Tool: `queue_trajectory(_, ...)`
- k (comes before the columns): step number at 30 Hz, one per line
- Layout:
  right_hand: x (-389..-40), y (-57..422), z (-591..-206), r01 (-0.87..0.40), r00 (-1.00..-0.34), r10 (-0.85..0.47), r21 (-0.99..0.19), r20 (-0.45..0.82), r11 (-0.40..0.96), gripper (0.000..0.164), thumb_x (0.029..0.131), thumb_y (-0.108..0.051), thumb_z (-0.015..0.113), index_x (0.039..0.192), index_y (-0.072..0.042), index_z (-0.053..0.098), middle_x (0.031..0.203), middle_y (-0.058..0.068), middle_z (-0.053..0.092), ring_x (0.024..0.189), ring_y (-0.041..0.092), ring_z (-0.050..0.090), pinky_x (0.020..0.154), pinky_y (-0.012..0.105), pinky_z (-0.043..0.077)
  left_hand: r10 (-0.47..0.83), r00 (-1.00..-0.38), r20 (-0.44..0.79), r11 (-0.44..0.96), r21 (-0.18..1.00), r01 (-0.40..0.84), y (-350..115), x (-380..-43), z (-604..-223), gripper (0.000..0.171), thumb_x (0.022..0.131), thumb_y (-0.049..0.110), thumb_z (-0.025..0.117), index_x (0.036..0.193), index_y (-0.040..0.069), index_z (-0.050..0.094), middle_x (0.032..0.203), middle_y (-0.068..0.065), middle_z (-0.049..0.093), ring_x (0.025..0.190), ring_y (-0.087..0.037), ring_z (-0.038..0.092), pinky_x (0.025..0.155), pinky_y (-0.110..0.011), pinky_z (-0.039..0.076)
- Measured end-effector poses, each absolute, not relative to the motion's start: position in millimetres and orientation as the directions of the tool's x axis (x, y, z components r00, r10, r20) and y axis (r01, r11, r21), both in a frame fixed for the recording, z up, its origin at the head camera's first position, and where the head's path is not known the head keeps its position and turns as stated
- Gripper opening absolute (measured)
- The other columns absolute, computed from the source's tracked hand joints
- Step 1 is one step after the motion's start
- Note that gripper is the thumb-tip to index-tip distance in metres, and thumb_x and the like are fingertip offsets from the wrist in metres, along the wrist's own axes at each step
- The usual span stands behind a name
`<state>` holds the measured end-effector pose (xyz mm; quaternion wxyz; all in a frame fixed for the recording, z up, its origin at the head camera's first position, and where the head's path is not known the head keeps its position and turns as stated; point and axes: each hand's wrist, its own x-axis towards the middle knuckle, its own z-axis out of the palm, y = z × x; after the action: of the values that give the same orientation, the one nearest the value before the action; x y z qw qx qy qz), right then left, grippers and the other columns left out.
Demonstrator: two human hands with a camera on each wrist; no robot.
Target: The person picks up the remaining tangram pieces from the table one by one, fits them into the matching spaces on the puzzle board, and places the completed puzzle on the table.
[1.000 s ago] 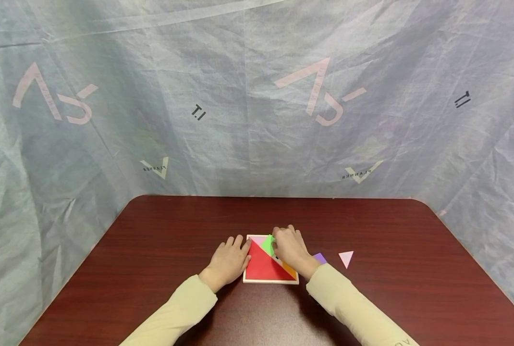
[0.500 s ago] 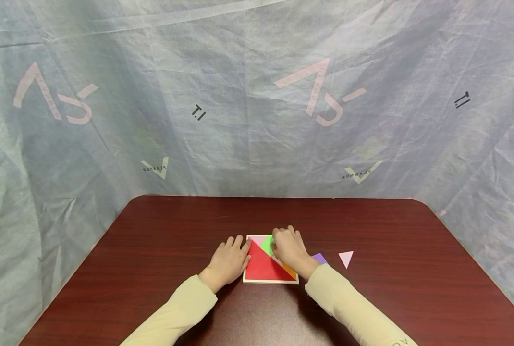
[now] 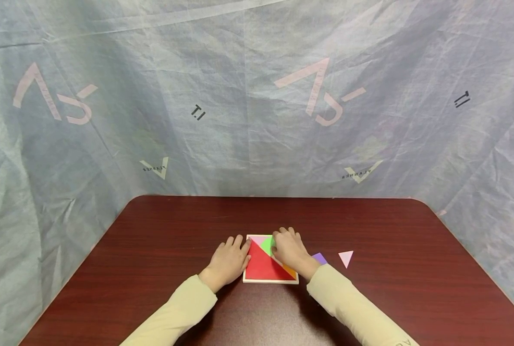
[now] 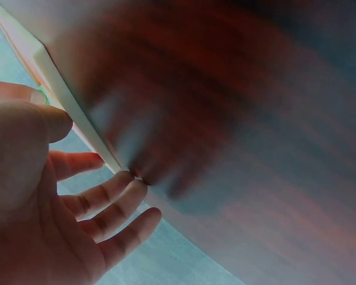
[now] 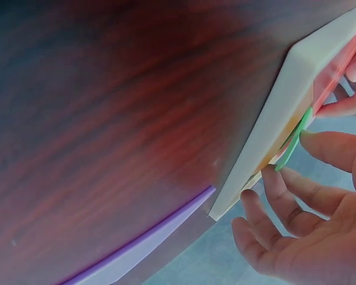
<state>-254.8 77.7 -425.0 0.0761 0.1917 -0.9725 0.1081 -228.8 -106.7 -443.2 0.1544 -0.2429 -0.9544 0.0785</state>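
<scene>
A square wooden tangram tray [image 3: 271, 281] lies on the table, with red [image 3: 265, 266], orange [image 3: 289, 272] and pink [image 3: 257, 239] pieces inside. My left hand [image 3: 227, 260] rests at the tray's left side, fingers relaxed, thumb and index finger touching the edge. In the left wrist view, the other fingers [image 4: 130, 225] extend past the rim. Over the tray's right half, my right hand [image 3: 290, 248] pinches a green tangram piece [image 3: 267, 245] between thumb and fingers. In the right wrist view, that green piece [image 5: 292, 145] is tilted above the tray's surface. My right hand hides the tray's upper right corner.
A purple tangram piece [image 3: 320, 258] lies just right of the tray, partly behind my right wrist. Further right is a pale pink triangle [image 3: 346, 258]. The dark red table [image 3: 175, 226] ends at a grey fabric backdrop [image 3: 248, 144].
The green piece has shifted and tips less toward the far edge; the dark gap beside it is now covered. My right hand moved slightly, while my left hand stayed still.
</scene>
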Motion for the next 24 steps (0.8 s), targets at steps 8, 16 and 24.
queue_trajectory(8, -251, 83, -421, -0.423, -0.902, -0.384, -0.238, 0.197, 0.874, 0.019, 0.076, -0.011, 0.069, 0.094, -0.006, 0.063, 0.084, 0.006, 0.061, 0.078, 0.026, 0.047, 0.068, 0.038, 0.039, 0.481, -0.841, 0.248, 0.874, -0.213, 0.437, -106, -230, -444, 0.042, 0.090, 0.036, 0.052, 0.124, 0.012, 0.055, 0.109, -0.011, 0.053, 0.093, -0.025, 0.053, 0.071, -0.035, 0.049)
queue_trajectory(16, -248, 90, -422, -0.465, -0.885, -0.436, -0.243, 0.166, 0.851, 0.017, 0.076, -0.006, 0.069, 0.092, -0.011, 0.068, 0.090, 0.004, 0.059, 0.084, 0.027, 0.047, 0.074, 0.042, 0.040, 0.484, -0.838, 0.252, 0.872, -0.211, 0.441, -107, -230, -445, 0.042, 0.090, 0.035, 0.052, 0.124, 0.011, 0.055, 0.109, -0.011, 0.053, 0.093, -0.025, 0.053, 0.071, -0.036, 0.048)
queue_trajectory(24, -248, 95, -425, -0.516, -0.856, -0.486, -0.228, 0.177, 0.825, 0.017, 0.077, -0.002, 0.065, 0.090, -0.012, 0.070, 0.091, 0.003, 0.060, 0.084, 0.025, 0.047, 0.072, 0.041, 0.042, 0.486, -0.836, 0.256, 0.871, -0.216, 0.441, -107, -230, -445, 0.042, 0.090, 0.035, 0.052, 0.124, 0.011, 0.055, 0.108, -0.012, 0.053, 0.092, -0.025, 0.053, 0.070, -0.036, 0.049)
